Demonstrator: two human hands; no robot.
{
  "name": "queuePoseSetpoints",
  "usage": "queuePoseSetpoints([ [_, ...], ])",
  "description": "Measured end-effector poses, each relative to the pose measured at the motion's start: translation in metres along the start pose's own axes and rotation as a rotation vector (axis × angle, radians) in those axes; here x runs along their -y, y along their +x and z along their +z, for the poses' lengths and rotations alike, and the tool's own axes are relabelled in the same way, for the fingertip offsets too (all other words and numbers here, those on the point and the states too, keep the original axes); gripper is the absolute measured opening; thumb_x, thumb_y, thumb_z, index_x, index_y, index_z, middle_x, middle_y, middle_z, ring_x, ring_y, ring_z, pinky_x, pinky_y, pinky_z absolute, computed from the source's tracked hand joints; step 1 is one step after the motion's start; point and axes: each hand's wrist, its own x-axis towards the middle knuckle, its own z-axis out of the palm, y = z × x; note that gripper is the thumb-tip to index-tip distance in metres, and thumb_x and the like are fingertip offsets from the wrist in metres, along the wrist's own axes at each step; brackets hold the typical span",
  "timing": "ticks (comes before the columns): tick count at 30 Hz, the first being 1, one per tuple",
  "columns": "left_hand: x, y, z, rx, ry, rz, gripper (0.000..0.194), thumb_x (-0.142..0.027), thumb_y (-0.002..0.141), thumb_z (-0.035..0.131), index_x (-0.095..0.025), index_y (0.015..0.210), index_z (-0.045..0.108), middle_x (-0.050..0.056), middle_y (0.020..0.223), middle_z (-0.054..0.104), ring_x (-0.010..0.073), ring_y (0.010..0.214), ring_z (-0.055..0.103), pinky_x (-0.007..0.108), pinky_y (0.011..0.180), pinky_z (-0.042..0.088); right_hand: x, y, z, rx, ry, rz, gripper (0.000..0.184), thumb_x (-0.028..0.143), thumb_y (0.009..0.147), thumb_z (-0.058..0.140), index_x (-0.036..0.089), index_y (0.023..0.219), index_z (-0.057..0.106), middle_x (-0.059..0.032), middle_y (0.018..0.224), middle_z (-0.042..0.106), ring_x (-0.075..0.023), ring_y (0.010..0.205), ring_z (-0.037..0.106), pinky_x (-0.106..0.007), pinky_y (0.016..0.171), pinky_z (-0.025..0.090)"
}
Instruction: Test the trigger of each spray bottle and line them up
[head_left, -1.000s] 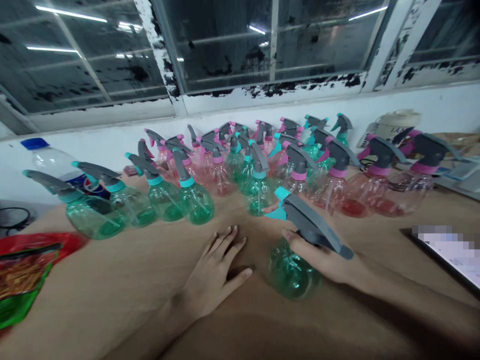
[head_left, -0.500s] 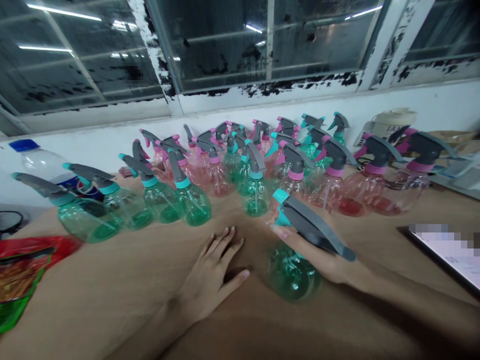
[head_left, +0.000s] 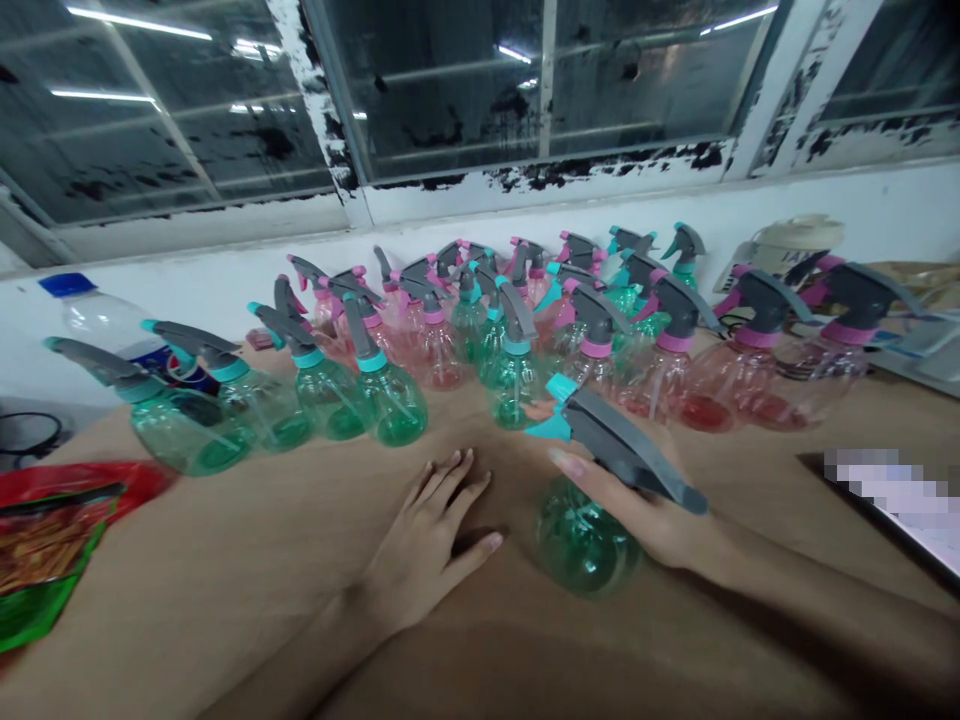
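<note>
My right hand (head_left: 645, 510) is wrapped round the neck of a green spray bottle (head_left: 581, 540) with a grey and teal trigger head (head_left: 615, 445). The bottle stands on the brown table (head_left: 247, 560), near its middle. My left hand (head_left: 431, 545) lies flat on the table just left of that bottle, fingers spread, holding nothing. Behind both hands stand several more spray bottles, green ones (head_left: 390, 400) at the left and middle, pink ones (head_left: 750, 370) towards the right.
A water bottle with a blue cap (head_left: 105, 320) stands at the far left by the white wall. A red and green snack bag (head_left: 45, 550) lies at the left edge. A blurred screen (head_left: 892, 500) lies at the right. Windows run above the wall.
Almost nothing has moved. My right hand has kept its grip on the green bottle, shifting the trigger head slightly. The left hand stays flat.
</note>
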Motion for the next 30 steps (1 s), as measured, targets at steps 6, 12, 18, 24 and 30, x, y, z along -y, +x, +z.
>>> queuePoseSetpoints([
  [6, 0.0003, -0.0004, 0.0011, -0.003, -0.002, 0.0, 0.056, -0.049, 0.09, 0.047, -0.019, 0.137, 0.04, 0.01, 0.148, 0.031, 0.0268, 0.136, 0.027, 0.048, 0.11, 0.021, -0.0001, -0.0018, 0.0013, -0.004, 0.212, 0.094, 0.021, 0.039, 0.087, 0.049, 0.025, 0.096, 0.062, 0.0013, 0.062, 0.059, -0.0163, 0.055, 0.057, -0.031, 0.053, 0.048],
  [12, -0.0012, 0.0001, -0.0002, 0.001, 0.017, -0.004, 0.055, -0.05, 0.091, 0.046, -0.02, 0.137, 0.04, 0.01, 0.147, 0.032, 0.0253, 0.136, 0.027, 0.047, 0.111, 0.021, 0.0031, 0.0009, -0.0007, 0.007, 0.354, 0.102, 0.02, 0.029, 0.083, 0.055, 0.023, 0.102, 0.059, -0.0005, 0.081, 0.066, -0.0161, 0.071, 0.063, -0.03, 0.068, 0.052],
  [18, 0.0006, -0.0004, 0.002, -0.013, 0.042, 0.017, 0.055, -0.05, 0.091, 0.045, -0.018, 0.137, 0.039, 0.011, 0.148, 0.031, 0.0251, 0.136, 0.028, 0.047, 0.11, 0.022, 0.0035, 0.0021, -0.0003, 0.025, 0.361, 0.109, 0.02, 0.032, 0.084, 0.055, 0.024, 0.102, 0.06, -0.001, 0.083, 0.065, -0.0168, 0.075, 0.063, -0.032, 0.072, 0.052],
  [24, -0.0007, 0.0, 0.0011, -0.005, 0.059, 0.016, 0.056, -0.052, 0.092, 0.043, -0.018, 0.136, 0.04, 0.012, 0.148, 0.031, 0.0251, 0.136, 0.027, 0.048, 0.11, 0.022, -0.0015, 0.001, 0.0014, 0.008, 0.342, 0.078, 0.021, 0.034, 0.086, 0.054, 0.024, 0.102, 0.06, -0.0005, 0.077, 0.062, -0.0167, 0.073, 0.062, -0.032, 0.071, 0.05],
  [30, -0.001, -0.0005, 0.0013, 0.0, 0.051, 0.006, 0.056, -0.053, 0.092, 0.042, -0.019, 0.136, 0.041, 0.011, 0.147, 0.032, 0.0254, 0.136, 0.028, 0.049, 0.11, 0.023, -0.0011, 0.001, -0.0005, -0.029, 0.337, 0.035, 0.013, 0.033, 0.086, 0.055, 0.023, 0.093, 0.06, -0.0006, 0.088, 0.065, -0.015, 0.079, 0.062, -0.029, 0.073, 0.049],
])
